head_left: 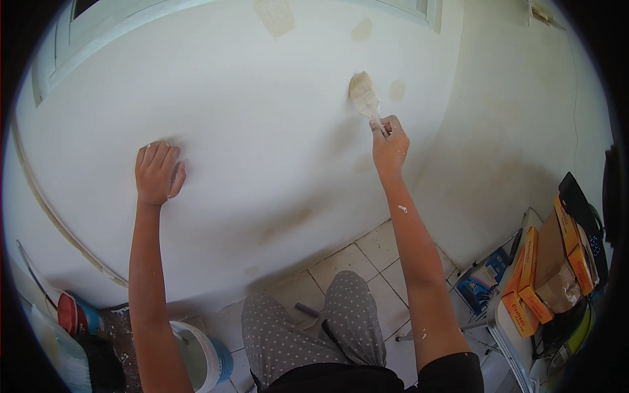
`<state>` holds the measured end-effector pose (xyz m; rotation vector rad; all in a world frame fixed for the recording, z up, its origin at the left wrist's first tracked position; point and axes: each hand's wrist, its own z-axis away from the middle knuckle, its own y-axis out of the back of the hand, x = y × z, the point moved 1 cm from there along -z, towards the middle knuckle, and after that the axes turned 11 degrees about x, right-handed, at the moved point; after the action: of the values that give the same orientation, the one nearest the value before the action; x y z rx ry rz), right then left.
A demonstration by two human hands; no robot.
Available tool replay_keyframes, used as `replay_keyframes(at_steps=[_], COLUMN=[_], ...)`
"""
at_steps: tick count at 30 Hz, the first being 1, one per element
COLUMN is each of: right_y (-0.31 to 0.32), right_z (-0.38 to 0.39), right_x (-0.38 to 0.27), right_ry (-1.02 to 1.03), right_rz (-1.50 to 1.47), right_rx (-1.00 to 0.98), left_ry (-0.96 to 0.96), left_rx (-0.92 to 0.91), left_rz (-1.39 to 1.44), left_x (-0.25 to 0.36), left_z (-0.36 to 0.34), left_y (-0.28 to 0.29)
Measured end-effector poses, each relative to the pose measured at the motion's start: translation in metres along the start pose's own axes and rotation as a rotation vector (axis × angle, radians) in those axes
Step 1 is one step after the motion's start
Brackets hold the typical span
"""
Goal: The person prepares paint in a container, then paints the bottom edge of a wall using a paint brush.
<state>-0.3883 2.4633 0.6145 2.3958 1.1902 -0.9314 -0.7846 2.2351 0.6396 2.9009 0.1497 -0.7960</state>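
Observation:
A flat paintbrush (364,98) with a pale, paint-smeared handle is pinched in my right hand (391,145). Its bristles point up and lie against the white wall (262,118), next to a beige patch (398,90). White paint spots dot my right hand and forearm. Further left, my left hand (157,171) is against or just off the wall, its fingers curled into a loose fist and the thumb a little apart. Nothing shows in it, though the palm is hidden. More beige patches mark the wall above and below the brush.
Below my left forearm stands a bucket (208,363) with pale liquid. A red can (67,313) sits at the far left. At right, a folding chair (501,340) carries orange boxes (521,288). Window frames (78,46) edge the wall above; tiles (341,265) cover the floor.

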Motion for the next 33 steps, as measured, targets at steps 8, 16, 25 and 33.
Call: replay_keyframes(at_steps=[8, 16, 25, 33], right_y=[0.023, 0.006, 0.039, 0.040], right_z=[0.013, 0.000, 0.034, 0.051], right_x=[-0.009, -0.013, -0.080, -0.171], right_ry=[-0.153, -0.022, 0.061, 0.306], right_rz=[0.197, 0.033, -0.010, -0.250], right_rx=[-0.103, 0.037, -0.180, -0.269], left_ry=[-0.006, 0.005, 0.129, 0.420], left_rx=[-0.009, -0.010, 0.045, 0.255], left_rz=[-0.008, -0.002, 0.197, 0.070], left_x=[-0.003, -0.003, -0.008, -0.026], left_z=[0.002, 0.005, -0.004, 0.046], left_y=[0.001, 0.004, 0.019, 0.043])
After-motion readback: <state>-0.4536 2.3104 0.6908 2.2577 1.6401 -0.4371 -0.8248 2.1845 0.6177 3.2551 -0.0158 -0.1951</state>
